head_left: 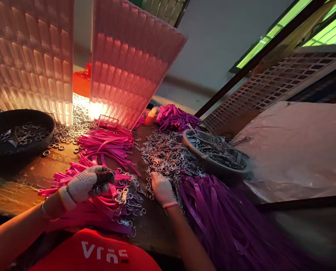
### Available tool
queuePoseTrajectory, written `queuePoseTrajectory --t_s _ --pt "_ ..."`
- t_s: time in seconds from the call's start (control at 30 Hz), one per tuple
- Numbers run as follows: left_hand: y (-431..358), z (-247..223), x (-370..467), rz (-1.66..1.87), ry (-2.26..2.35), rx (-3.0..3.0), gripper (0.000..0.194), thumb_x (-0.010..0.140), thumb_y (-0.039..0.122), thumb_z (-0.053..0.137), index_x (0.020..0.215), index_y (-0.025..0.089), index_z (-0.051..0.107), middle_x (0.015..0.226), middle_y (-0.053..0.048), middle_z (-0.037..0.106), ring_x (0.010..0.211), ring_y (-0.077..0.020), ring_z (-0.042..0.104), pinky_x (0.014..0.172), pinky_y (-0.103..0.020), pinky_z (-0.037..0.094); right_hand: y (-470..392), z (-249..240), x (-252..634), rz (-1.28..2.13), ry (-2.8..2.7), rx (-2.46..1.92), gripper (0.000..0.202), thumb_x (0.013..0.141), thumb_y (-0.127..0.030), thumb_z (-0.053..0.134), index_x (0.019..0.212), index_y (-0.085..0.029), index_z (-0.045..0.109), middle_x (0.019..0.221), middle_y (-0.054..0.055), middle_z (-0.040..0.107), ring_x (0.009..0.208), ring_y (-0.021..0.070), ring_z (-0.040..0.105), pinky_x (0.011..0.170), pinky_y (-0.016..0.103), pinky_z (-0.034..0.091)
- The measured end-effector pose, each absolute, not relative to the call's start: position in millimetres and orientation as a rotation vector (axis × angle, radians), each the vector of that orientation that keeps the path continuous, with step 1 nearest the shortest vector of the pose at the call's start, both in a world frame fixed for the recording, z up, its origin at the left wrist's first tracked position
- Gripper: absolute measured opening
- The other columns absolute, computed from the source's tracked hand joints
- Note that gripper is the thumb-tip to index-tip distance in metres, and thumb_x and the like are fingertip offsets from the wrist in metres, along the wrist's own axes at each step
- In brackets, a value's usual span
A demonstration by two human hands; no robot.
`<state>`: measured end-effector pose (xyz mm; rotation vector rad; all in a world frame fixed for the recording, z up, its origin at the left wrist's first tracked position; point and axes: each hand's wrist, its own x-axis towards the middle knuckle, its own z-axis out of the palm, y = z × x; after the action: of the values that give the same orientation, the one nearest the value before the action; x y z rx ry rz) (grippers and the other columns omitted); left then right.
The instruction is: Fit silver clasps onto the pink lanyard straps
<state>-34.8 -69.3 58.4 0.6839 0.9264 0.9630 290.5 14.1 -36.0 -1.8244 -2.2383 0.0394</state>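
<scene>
My left hand (85,185), in a pale dotted glove with dark wrapping on its fingers, is closed round a pink strap (112,189) above a pile of the same straps. Metal snap hooks (124,195) hang at the ends of the piled straps, just right of that hand. My right hand (161,189), in a pale glove, reaches the near edge of a heap of loose metal snap hooks (168,152). Its fingers are pressed together at the heap; what they hold, if anything, is hidden. Purple straps (210,210) lie right beside the right wrist.
A dark basin (51,137) with metal rings stands at the left, a grey basin (194,145) of metal parts at the right. Behind are loose rings (61,141), a bright red lamp (82,84), two ribbed translucent panels (128,64), an orange bottle (151,117) and more pink straps (108,141).
</scene>
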Motion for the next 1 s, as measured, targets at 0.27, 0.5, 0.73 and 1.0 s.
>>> queuePoseTrajectory --t_s 0.27,0.5,0.73,1.0 --pt "-74.8 68.5 -23.7 0.954 0.85 0.484 0.015 0.076 0.024 0.071 0.082 0.01 0.068 0.052 0.008 0.038 0.038 -0.001 0.028 0.035 -0.013 0.02 -33.8 34.5 213.6 0.606 -1.882 -1.269 0.034 0.098 -0.04 0.05 0.125 -0.021 0.059 0.11 0.007 0.071 0.093 0.0192 0.067 0.08 0.031 0.053" --pt "-79.3 73.9 -17.6 0.991 0.787 0.376 0.013 0.082 0.019 0.062 0.09 0.01 0.069 0.054 0.007 0.039 0.038 -0.0023 0.027 0.034 -0.013 0.019 -65.4 51.9 159.5 0.303 -2.095 -1.116 0.045 0.089 -0.032 0.063 0.132 -0.019 0.056 0.112 0.013 0.068 0.102 0.0274 0.062 0.088 0.042 0.05" --pt "-79.3 51.1 -6.4 1.077 0.734 0.342 0.014 0.074 0.024 0.07 0.078 0.015 0.059 0.052 0.008 0.039 0.039 -0.0034 0.027 0.035 -0.014 0.021 -60.7 47.8 134.8 0.686 -1.862 -1.172 0.022 0.094 -0.022 0.049 0.109 -0.022 0.065 0.102 0.003 0.072 0.092 0.0176 0.065 0.082 0.028 0.048" --pt "-77.9 49.9 -23.5 1.065 1.205 1.299 0.019 0.077 0.031 0.073 0.085 0.016 0.066 0.073 -0.002 0.064 0.063 -0.0129 0.053 0.057 -0.023 0.042 -58.4 63.0 157.7 0.394 -2.26 -1.251 0.01 0.09 -0.017 0.06 0.09 -0.021 0.069 0.086 0.002 0.074 0.078 0.0163 0.065 0.07 0.025 0.041"
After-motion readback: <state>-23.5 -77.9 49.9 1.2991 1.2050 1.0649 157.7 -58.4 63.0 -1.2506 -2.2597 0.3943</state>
